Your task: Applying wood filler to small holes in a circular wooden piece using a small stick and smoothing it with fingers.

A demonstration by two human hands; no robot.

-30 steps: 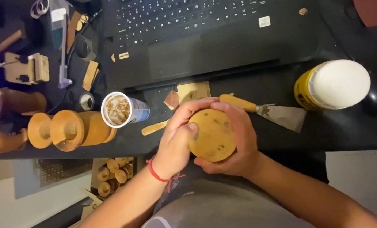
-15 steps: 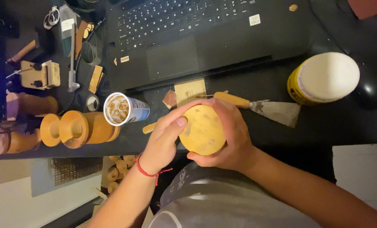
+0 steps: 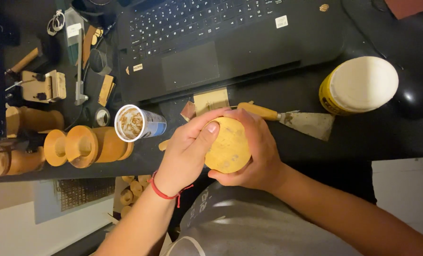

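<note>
Both my hands wrap a round, pale wooden piece (image 3: 230, 144) held just above the near edge of the black desk (image 3: 363, 137). My right hand (image 3: 256, 151) cups it from the right and below. My left hand (image 3: 188, 151), with a red cord at the wrist, grips its left side, thumb pressed on the flat face. A putty knife (image 3: 297, 119) with a yellow handle and smeared blade lies just behind my fingers. Small tan scraps (image 3: 210, 100) lie beside it.
A black laptop (image 3: 211, 42) fills the back of the desk. A yellow tub with a white lid (image 3: 360, 85) stands at the right. A small open can (image 3: 138, 124) and turned wooden pieces (image 3: 86, 146) sit at the left, with small tools (image 3: 45, 85) behind them.
The wooden piece has tilted in my hands, its face now turned more to the left. My left thumb has slid onto that face. The view has shifted slightly.
</note>
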